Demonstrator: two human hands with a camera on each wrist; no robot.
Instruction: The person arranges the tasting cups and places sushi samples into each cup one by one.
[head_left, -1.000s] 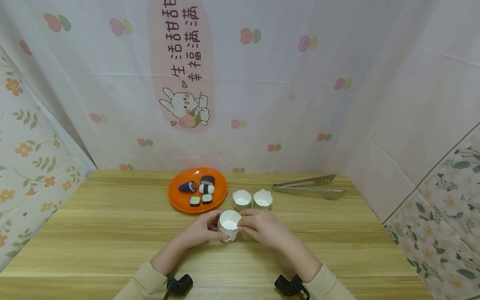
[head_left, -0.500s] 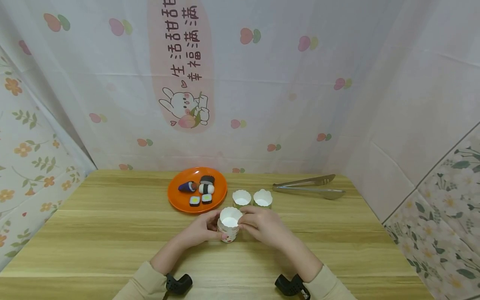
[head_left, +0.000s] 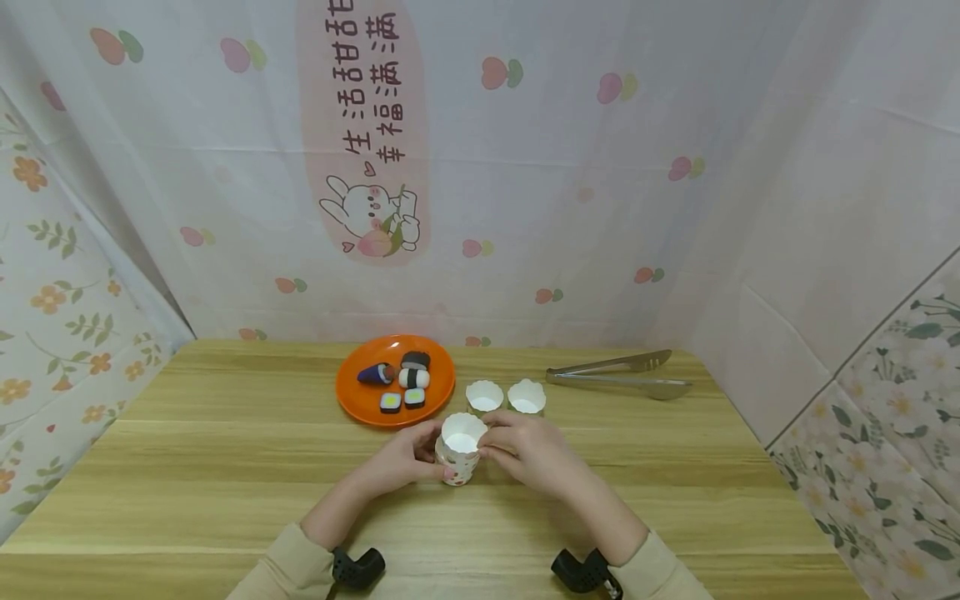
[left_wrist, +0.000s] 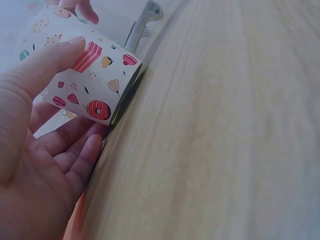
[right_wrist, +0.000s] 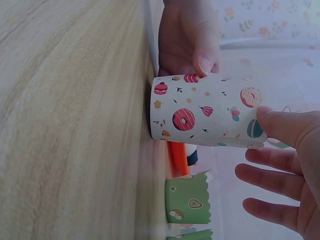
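1. Although it sits farther back than either hand, the orange plate (head_left: pixel 355 398) comes first from the left, bearing five pieces of sushi (head_left: pixel 413 379) on the wooden table (head_left: pixel 225 467).
2. The left hand (head_left: pixel 397 458) is wrapped partway round the printed paper cups (head_left: pixel 462 464), its thumb flat against the near wall and its other fingers curved to the far side. The hold is low, well under the upper rim.
3. The cups stand between the two hands, upright, base at or just off the table (the head view shows two scalloped edges, so one cup appears to sit partly raised inside the other).
4. The right hand (head_left: pixel 528 454) has the upper rim pinched at its right side, thumb on the outer wall; in the right wrist view the remaining fingers spread loosely, clear of the wall.
5. Just behind that hand stand two green cups (head_left: pixel 484 390), side by side.
6. Farthest right, metal tongs (head_left: pixel 600 380) lie with their arms apart, near the curtain (head_left: pixel 585 242).
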